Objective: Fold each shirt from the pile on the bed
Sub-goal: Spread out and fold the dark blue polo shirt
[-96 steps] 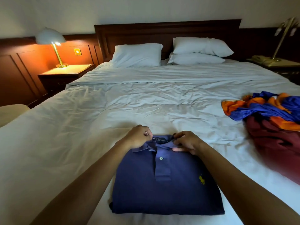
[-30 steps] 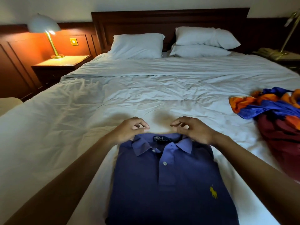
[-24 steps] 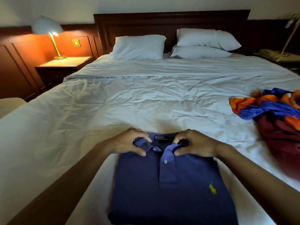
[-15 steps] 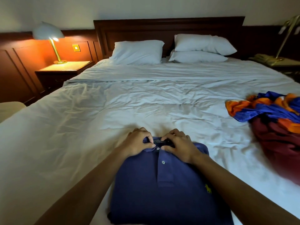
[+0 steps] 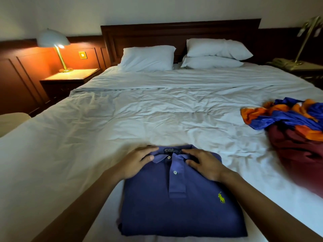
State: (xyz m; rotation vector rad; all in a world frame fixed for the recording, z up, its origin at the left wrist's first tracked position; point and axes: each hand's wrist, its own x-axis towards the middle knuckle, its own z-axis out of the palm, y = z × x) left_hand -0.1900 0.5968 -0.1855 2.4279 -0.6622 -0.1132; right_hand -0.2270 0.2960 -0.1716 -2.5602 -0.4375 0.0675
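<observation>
The collar (image 5: 160, 157) is released; left hand (image 5: 134, 163) and right hand (image 5: 204, 165) are laid flat on the polo shirt (image 5: 174, 212), judged fully folded.

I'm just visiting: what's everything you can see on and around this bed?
bed: one, white, fills view
headboard: one, dark wood, far end
pillows: three, white, against the headboard
polo shirt: one, blue, folded, near middle of bed
shirt pile: one, orange, blue and maroon, bed's right side
lit lamp: one, white shade, on nightstand
nightstand: one, dark wood, left of bed
brass lamp: one, gold, far right
left hand: one, flat on polo shirt, upper left
right hand: one, flat on polo shirt, upper right
</observation>
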